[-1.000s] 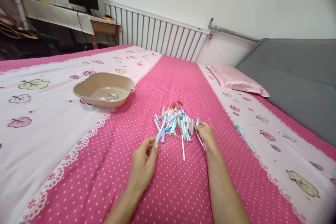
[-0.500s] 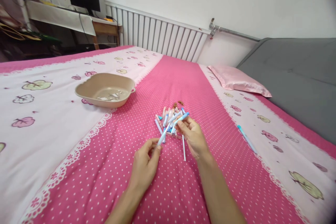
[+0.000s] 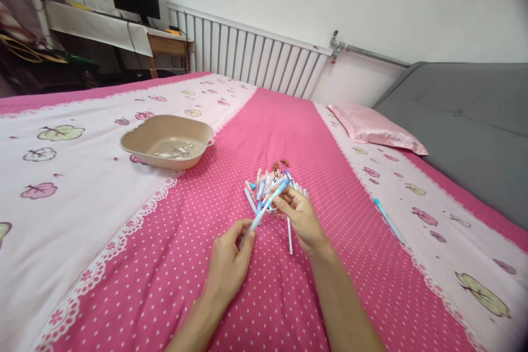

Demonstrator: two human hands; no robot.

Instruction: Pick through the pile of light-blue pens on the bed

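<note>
Between my hands a light-blue pen slants up to the right over the bed. My left hand [image 3: 231,250] pinches its pale lower barrel [image 3: 256,221] between thumb and fingers. My right hand [image 3: 302,215] grips the bluer upper part [image 3: 282,187] with thumb and fingertips. The two parts line up, a thin white stretch showing between them. Just beyond lies a heap of pen parts [image 3: 260,190] in blue, pink and clear plastic, partly covered by my right hand. A thin white tube [image 3: 290,236] sticks out beside my right wrist.
A beige basin [image 3: 165,146] holding small white pieces stands at the left. One blue pen [image 3: 389,221] lies at the right. Small brown bits [image 3: 284,162] sit behind the heap. Farther off are a pink pillow [image 3: 375,129], a grey headboard [image 3: 466,115] and a white radiator [image 3: 251,49].
The two pen parts, which met at an angle before, are now in line. My right hand has shifted slightly left and down; my left hand has barely moved.
</note>
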